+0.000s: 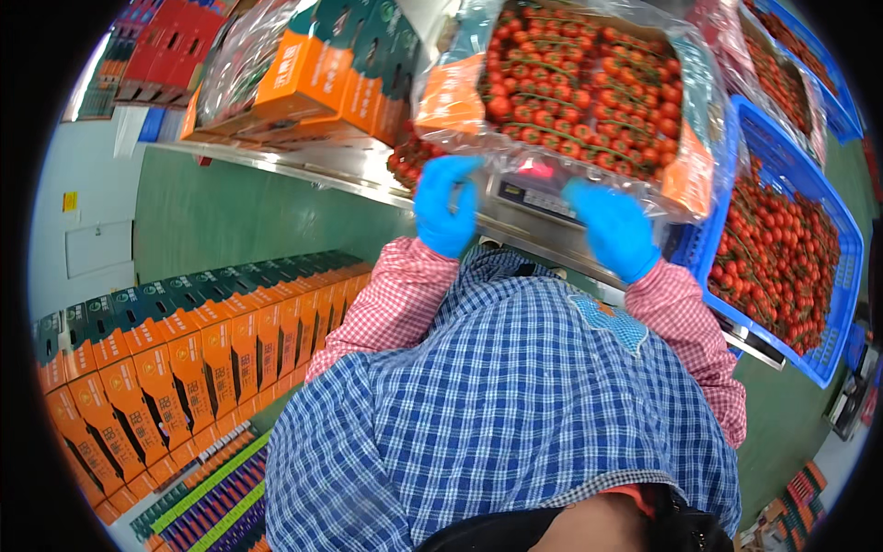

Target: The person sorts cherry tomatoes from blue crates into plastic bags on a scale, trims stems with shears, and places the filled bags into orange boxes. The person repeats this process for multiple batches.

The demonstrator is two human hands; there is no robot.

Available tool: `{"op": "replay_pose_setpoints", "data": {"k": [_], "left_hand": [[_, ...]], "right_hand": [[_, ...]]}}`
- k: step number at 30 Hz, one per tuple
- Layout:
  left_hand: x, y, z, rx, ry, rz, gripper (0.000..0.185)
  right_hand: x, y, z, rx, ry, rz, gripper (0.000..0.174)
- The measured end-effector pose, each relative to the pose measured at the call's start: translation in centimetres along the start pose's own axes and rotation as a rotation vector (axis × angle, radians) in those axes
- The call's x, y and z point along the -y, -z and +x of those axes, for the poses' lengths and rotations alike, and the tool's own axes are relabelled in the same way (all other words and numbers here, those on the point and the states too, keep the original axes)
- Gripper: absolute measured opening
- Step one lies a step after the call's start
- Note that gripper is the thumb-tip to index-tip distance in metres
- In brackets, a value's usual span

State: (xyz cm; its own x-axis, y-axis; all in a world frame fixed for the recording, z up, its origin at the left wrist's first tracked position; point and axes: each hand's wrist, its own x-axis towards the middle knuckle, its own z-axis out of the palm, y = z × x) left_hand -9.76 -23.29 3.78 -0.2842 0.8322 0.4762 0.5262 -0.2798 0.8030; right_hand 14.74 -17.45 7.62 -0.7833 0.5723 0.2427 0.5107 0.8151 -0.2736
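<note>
An open carton lined with clear plastic film [452,96] holds rows of vine cherry tomatoes [552,83]. It rests on a scale, whose keypad panel [541,200] shows below the carton's near side. My left hand [447,207], in a blue glove, is curled with thumb and fingers apart, near the carton's near left corner; no held thing is visible in it. Loose tomatoes [408,164] lie just left of that hand. My right hand [614,224], also blue-gloved, is at the right end of the scale panel, by the film's near edge; its blurred fingertips hide whether it touches film.
A blue plastic crate [852,276] of vine tomatoes stands at the right, with further crates behind it. Orange and green cartons [310,76] stand on the metal table [276,162] at the left. Long rows of folded cartons [186,366] fill the lower left.
</note>
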Motion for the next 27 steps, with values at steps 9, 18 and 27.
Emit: {"op": "replay_pose_setpoints", "data": {"k": [9, 18, 27], "left_hand": [[17.1, 7.4, 3.1, 0.234, 0.652, 0.515, 0.050], [18.2, 5.1, 6.1, 0.735, 0.598, 0.955, 0.044], [18.8, 6.2, 6.7, 0.766, 0.839, 0.808, 0.058]], "right_hand": [[5.9, -17.8, 13.8, 0.156, -0.347, 0.434, 0.047], [5.4, -23.2, 21.5, 0.149, -0.670, 0.495, 0.046], [4.7, -24.9, 23.7, 0.057, -0.745, 0.535, 0.046]]}}
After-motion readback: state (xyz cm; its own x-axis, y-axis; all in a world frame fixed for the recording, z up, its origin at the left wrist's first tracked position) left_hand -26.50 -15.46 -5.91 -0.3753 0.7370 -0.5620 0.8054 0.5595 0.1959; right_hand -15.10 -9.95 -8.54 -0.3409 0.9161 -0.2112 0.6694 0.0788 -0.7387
